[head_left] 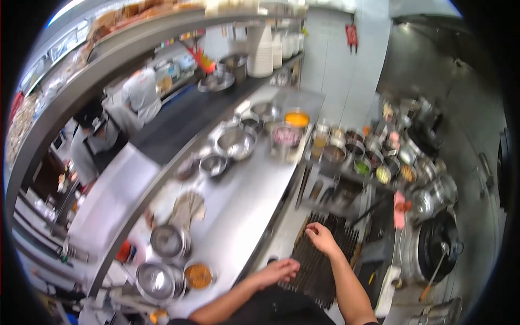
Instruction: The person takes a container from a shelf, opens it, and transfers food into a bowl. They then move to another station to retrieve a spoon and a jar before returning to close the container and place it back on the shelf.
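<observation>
My left hand (pixel 277 272) hovers in front of my body, its fingers curled together and nothing visible in them. Further right and a little higher is my right hand (pixel 320 238), fingers bent inward, also with nothing visible in the grasp. Both are apart from the steel counter (pixel 252 197) on the left. Beneath them lies a dark slatted floor mat (pixel 319 271). On the near part of the counter, left of my left hand, stands a bowl of orange-brown food (pixel 198 276) beside metal bowls (pixel 157 280). Motion blurs the view somewhat.
To the right, a wok (pixel 437 244) sits on the range with a ladle (pixel 433 279). Several seasoning containers (pixel 362 167) crowd the station ahead. A cloth (pixel 188 210) lies on the counter. Two people (pixel 140 95) are beyond the shelving; white stacked containers (pixel 260 51) stand on a shelf.
</observation>
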The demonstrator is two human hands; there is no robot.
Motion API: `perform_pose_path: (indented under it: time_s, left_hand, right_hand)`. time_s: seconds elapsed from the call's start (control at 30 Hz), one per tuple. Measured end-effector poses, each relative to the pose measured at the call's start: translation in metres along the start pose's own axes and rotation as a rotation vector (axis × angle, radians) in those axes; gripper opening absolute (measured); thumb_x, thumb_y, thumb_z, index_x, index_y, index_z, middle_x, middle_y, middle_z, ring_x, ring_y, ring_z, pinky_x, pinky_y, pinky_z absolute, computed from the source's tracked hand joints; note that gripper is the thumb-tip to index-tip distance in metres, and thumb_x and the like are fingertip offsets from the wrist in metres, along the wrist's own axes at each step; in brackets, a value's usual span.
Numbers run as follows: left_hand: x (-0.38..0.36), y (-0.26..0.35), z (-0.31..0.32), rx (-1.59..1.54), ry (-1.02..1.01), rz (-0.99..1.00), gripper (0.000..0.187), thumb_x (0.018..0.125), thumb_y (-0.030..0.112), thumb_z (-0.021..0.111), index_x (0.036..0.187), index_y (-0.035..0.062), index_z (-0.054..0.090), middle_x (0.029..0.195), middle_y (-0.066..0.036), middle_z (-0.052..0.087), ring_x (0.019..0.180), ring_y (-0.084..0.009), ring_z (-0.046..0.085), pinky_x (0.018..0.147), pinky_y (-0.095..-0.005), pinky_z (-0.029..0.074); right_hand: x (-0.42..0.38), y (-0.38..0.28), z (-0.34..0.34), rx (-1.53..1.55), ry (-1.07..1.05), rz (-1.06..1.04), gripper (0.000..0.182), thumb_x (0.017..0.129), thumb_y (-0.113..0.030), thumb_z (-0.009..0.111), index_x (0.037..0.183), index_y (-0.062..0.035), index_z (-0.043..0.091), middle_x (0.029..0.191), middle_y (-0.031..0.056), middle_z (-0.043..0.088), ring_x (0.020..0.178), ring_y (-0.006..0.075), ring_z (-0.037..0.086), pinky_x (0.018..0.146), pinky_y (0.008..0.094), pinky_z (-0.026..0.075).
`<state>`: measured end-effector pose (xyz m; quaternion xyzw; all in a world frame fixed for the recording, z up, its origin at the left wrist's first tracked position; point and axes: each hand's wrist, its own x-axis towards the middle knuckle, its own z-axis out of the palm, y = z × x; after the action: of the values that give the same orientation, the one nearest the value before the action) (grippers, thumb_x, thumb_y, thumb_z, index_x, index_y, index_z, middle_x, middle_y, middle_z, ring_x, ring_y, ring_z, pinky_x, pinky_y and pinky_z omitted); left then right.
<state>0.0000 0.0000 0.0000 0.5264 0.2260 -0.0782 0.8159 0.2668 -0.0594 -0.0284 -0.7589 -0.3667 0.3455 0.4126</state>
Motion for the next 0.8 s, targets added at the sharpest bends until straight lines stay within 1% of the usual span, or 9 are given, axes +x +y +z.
perform_pose_path:
  time_s: [0.07,0.1,0.17,0.2,0.37,0.47,0.6,0.67,0.8]
  left_hand:
    - [0.004,0.003,-0.019,-0.035,0.078,0.06,0.043,0.108,0.039,0.054,0.138,0.0072,0.058,0.133,-0.005,0.062,0.118,-0.0164,0.062,0.098,-0.0312,0.051]
    - [0.038,0.063,-0.018,-0.146,0.071,0.114,0.043,0.109,0.038,0.054,0.137,0.0059,0.058,0.133,-0.006,0.062,0.116,-0.016,0.063,0.097,-0.0323,0.052]
    - [0.029,0.1,-0.058,-0.191,0.154,0.175,0.039,0.109,0.033,0.054,0.135,0.0044,0.058,0.133,-0.008,0.062,0.121,-0.0206,0.062,0.101,-0.0352,0.052]
    - [0.025,0.114,-0.075,-0.214,0.195,0.217,0.038,0.109,0.032,0.053,0.135,0.0038,0.058,0.133,-0.008,0.062,0.121,-0.0212,0.063,0.101,-0.0355,0.052]
    - [0.026,0.2,-0.118,-0.183,0.409,0.388,0.031,0.109,0.024,0.052,0.132,0.0029,0.058,0.132,-0.009,0.063,0.118,-0.0227,0.064,0.1,-0.0358,0.053]
    - [0.028,0.234,-0.134,-0.176,0.503,0.484,0.03,0.109,0.021,0.051,0.131,0.0019,0.059,0.132,-0.011,0.064,0.117,-0.022,0.064,0.099,-0.0351,0.053]
    - [0.041,0.265,-0.144,-0.128,0.668,0.555,0.028,0.109,0.018,0.051,0.129,0.0005,0.059,0.131,-0.013,0.064,0.115,-0.0224,0.065,0.097,-0.0353,0.054]
    - [0.056,0.278,-0.147,-0.128,0.762,0.588,0.028,0.109,0.017,0.051,0.129,0.0,0.059,0.131,-0.013,0.064,0.114,-0.0229,0.066,0.097,-0.0357,0.054]
    - [0.097,0.307,-0.144,-0.157,0.977,0.626,0.029,0.108,0.018,0.053,0.129,-0.0013,0.058,0.13,-0.015,0.063,0.114,-0.025,0.066,0.097,-0.0373,0.055]
  right_hand:
    - [0.041,-0.029,-0.017,-0.001,0.114,-0.132,0.034,0.099,-0.025,0.067,0.127,-0.0043,0.063,0.098,0.0042,0.065,0.078,0.0107,0.061,0.066,0.0299,0.053]
    - [0.091,-0.09,-0.083,-0.088,0.152,-0.204,0.034,0.099,-0.024,0.068,0.126,-0.0039,0.062,0.098,0.0037,0.065,0.078,0.0105,0.061,0.066,0.0296,0.052]
    - [0.144,-0.152,-0.09,-0.058,0.209,-0.36,0.034,0.098,-0.023,0.068,0.126,-0.0032,0.062,0.099,0.0029,0.064,0.078,0.01,0.06,0.067,0.029,0.052]
    - [0.168,-0.185,-0.094,0.071,0.221,-0.392,0.041,0.094,-0.024,0.072,0.128,-0.0022,0.063,0.102,0.0064,0.067,0.084,0.0138,0.062,0.078,0.0303,0.052]
    - [0.263,-0.333,-0.141,-0.01,0.388,-0.691,0.032,0.095,-0.017,0.068,0.124,-0.0041,0.063,0.11,0.0074,0.067,0.085,0.0148,0.061,0.079,0.0309,0.053]
    - [0.332,-0.405,-0.169,-0.002,0.399,-0.918,0.029,0.095,-0.017,0.068,0.121,-0.0041,0.064,0.11,0.007,0.067,0.085,0.0152,0.061,0.08,0.0316,0.053]
    - [0.426,-0.497,-0.205,0.174,0.253,-0.917,0.029,0.096,-0.018,0.068,0.121,-0.0034,0.065,0.106,0.0047,0.068,0.085,0.0116,0.06,0.079,0.0301,0.054]
    - [0.492,-0.541,-0.227,0.163,0.357,-1.043,0.027,0.096,-0.018,0.068,0.118,-0.0033,0.066,0.105,0.0044,0.069,0.087,0.0134,0.061,0.081,0.032,0.053]
    - [0.592,-0.645,-0.282,0.239,0.43,-1.184,0.028,0.093,-0.019,0.067,0.117,-0.0042,0.069,0.114,0.013,0.071,0.106,0.024,0.066,0.096,0.0369,0.051]
